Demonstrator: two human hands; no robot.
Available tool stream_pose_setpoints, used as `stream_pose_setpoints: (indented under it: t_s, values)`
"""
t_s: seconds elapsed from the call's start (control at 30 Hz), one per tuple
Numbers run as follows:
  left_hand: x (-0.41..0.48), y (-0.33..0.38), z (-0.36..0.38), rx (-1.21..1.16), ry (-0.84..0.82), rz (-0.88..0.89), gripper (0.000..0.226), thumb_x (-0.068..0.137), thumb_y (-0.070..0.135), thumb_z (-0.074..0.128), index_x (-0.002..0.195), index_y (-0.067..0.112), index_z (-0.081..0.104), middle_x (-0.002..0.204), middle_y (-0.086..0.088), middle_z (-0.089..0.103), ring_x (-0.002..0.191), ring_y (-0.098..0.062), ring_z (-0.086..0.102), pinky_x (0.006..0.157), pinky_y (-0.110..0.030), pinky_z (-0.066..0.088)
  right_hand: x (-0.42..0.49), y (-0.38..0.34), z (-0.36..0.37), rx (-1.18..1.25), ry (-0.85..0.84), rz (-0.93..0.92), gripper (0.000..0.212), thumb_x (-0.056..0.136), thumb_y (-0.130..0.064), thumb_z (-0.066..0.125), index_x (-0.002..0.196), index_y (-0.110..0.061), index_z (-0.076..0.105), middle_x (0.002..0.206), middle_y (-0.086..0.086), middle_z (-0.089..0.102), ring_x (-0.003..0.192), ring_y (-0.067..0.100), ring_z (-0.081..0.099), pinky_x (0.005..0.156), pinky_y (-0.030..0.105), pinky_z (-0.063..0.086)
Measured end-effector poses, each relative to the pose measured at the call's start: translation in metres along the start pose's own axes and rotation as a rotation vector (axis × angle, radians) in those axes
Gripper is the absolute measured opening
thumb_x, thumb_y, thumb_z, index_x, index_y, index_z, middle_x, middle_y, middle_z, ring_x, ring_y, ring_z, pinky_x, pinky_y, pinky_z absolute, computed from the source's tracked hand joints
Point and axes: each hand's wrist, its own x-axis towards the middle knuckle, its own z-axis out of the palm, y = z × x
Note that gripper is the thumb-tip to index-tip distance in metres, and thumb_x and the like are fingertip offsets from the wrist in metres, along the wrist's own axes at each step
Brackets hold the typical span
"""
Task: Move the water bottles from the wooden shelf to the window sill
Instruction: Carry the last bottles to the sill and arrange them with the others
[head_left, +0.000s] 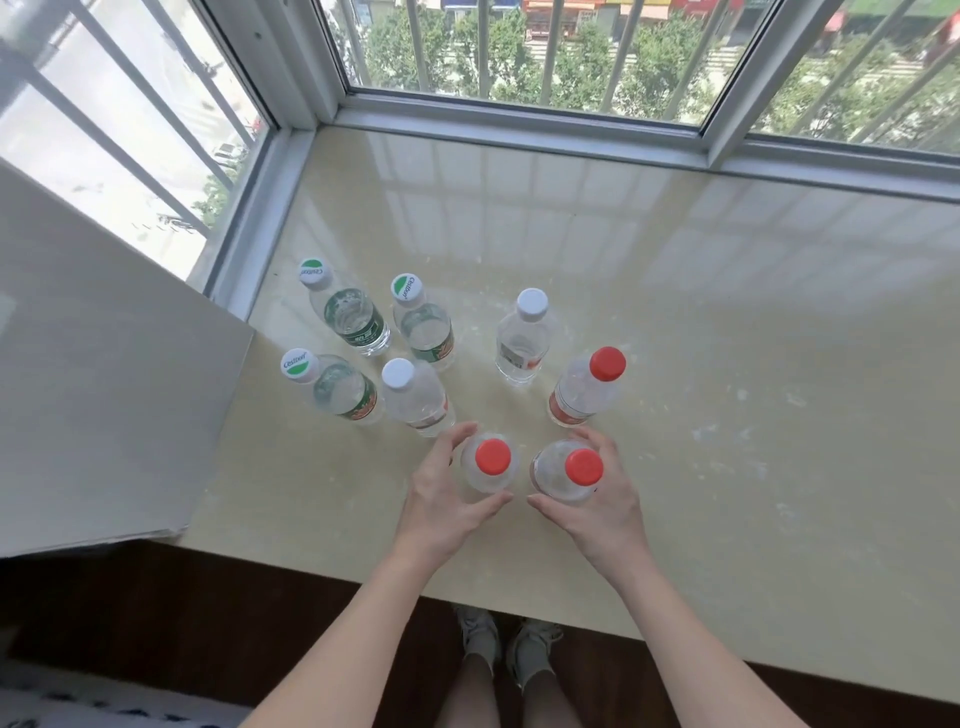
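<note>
Eight water bottles upright on the window sill (675, 291). Left hand (441, 499) cups a red-capped bottle (491, 465), thumb and fingers spread around its body. Right hand (597, 499) wraps a second red-capped bottle (569, 470), fingers curled on it. Third red cap (589, 387) at 1 o'clock. Green-label bottles (353, 317) at 10–11 o'clock. White-capped bottle (522, 338) at 12.

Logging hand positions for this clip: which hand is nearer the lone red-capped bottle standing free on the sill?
Right. The right hand sits just below that red-capped bottle; the left hand is farther, down-left of it.
</note>
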Motion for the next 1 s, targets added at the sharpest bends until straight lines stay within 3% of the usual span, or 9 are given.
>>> stream_pose_setpoints:
  t_s: [0.2,0.37,0.5,0.63,0.8,1.0]
  values:
    - [-0.018,0.012,-0.018,0.156,-0.034,-0.003,0.091,0.066,0.033,0.087,0.142,0.028,0.037,0.140,0.015,0.047,0.131,0.001,0.042,0.106,-0.017,0.031,-0.011,-0.017,-0.024,-0.065,-0.066,-0.024,0.102,0.061,-0.019,0.091,0.144,-0.037,0.036,0.136,-0.022,0.051,0.126,-0.005,0.046,0.098,0.009,0.034]
    - [-0.056,0.039,-0.047,0.327,-0.001,-0.021,0.082,0.076,0.020,0.076,0.145,0.025,0.034,0.141,0.010,0.043,0.131,-0.009,0.042,0.103,-0.025,0.038,-0.030,-0.047,-0.065,-0.239,-0.072,-0.069,0.102,0.065,-0.016,0.086,0.149,-0.036,0.031,0.136,-0.013,0.045,0.129,0.007,0.042,0.104,0.022,0.031]
    - [-0.088,0.075,-0.078,0.467,0.139,0.021,0.069,0.081,0.022,0.069,0.142,0.026,0.038,0.135,0.008,0.047,0.122,-0.015,0.050,0.093,-0.032,0.049,-0.039,-0.080,-0.101,-0.356,-0.053,-0.122,0.097,0.066,-0.011,0.082,0.149,-0.025,0.035,0.138,-0.001,0.046,0.130,0.016,0.044,0.102,0.022,0.032]
    - [-0.100,0.109,-0.104,0.563,0.237,0.044,0.066,0.082,0.025,0.068,0.142,0.025,0.041,0.133,0.004,0.050,0.115,-0.018,0.056,0.088,-0.032,0.051,-0.035,-0.114,-0.123,-0.465,-0.026,-0.197,0.089,0.068,-0.009,0.078,0.146,-0.027,0.039,0.129,0.002,0.050,0.119,0.022,0.050,0.096,0.030,0.041]
    - [-0.096,0.129,-0.125,0.727,0.293,0.100,0.058,0.073,0.025,0.073,0.128,0.020,0.053,0.121,0.002,0.060,0.104,-0.021,0.062,0.080,-0.035,0.054,-0.018,-0.152,-0.124,-0.527,-0.036,-0.275,0.071,0.077,-0.012,0.074,0.142,-0.021,0.045,0.130,0.005,0.053,0.121,0.028,0.051,0.097,0.036,0.042]
    - [-0.060,0.138,-0.146,0.815,0.281,0.181,0.054,0.074,0.030,0.069,0.126,0.019,0.059,0.123,0.004,0.063,0.114,-0.021,0.059,0.085,-0.037,0.052,0.007,-0.178,-0.104,-0.589,-0.107,-0.319,0.059,0.083,-0.021,0.068,0.139,-0.020,0.049,0.127,0.003,0.055,0.117,0.024,0.051,0.098,0.033,0.042]
